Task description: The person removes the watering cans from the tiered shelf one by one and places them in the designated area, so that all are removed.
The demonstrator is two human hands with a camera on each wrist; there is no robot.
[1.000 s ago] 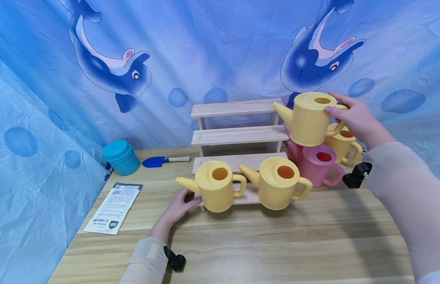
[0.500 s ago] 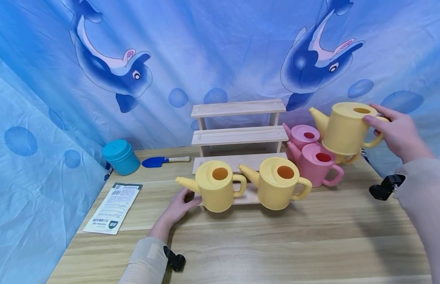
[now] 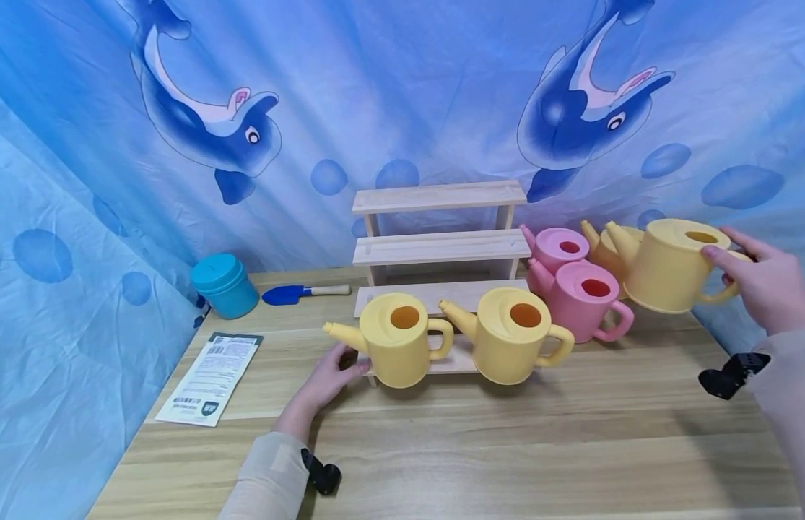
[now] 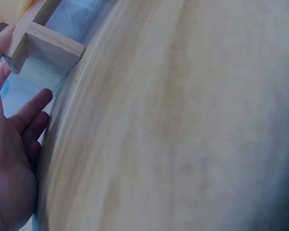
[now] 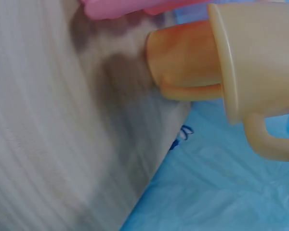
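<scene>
My right hand grips the handle of a yellow watering can, held upright above the table at the right. Behind it, partly hidden, another yellow watering can stands beside two pink watering cans, a front one and a rear one. My left hand pinches the left end of the lowest board of a wooden tiered shelf between thumb and finger; its other fingers stay off the board. Two yellow watering cans, a left one and a right one, sit on that lowest board, spouts leftward.
On the left of the wooden table stand a teal lidded canister, a blue trowel with a pale handle, and a printed packet. A blue dolphin-print curtain hangs behind and along the sides.
My right hand has carried the yellow watering can rightward and down, away from the shelf and past the pink cans. My left hand keeps its place at the shelf's end.
</scene>
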